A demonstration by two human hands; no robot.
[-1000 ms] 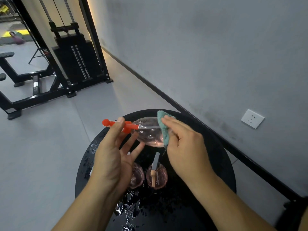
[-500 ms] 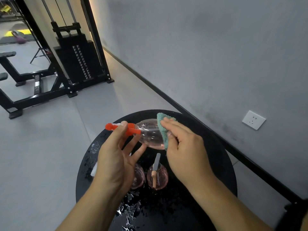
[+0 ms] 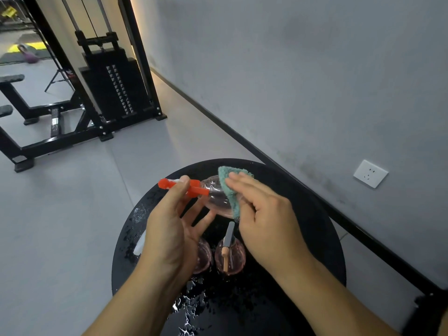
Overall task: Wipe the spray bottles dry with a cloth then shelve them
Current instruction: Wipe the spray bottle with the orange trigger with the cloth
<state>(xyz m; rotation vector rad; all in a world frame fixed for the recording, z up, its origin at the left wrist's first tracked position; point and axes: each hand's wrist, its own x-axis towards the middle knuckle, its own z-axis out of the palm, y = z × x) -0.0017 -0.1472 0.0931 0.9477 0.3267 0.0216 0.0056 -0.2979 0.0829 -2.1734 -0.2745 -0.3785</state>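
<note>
Wet black table (image 3: 315, 226) at lower centre — left hand (image 3: 169, 234) pinches the red-nozzled spray bottle (image 3: 215, 197), right hand (image 3: 264, 214) presses the teal cloth (image 3: 230, 190) on it (mid-wipe); two bottles (image 3: 230, 255) wait — nothing shelved yet.

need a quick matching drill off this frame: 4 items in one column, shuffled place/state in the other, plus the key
Items
1. red spray head
2. teal cloth
3. grey-topped bottle
4. wall socket

Place or state
A. standing on the wet black table
B. pinched by the left hand
C. on the grey wall, at the right
D. pressed on the clear held bottle by the right hand

Pairs: 1-B, 2-D, 3-A, 4-C
</note>
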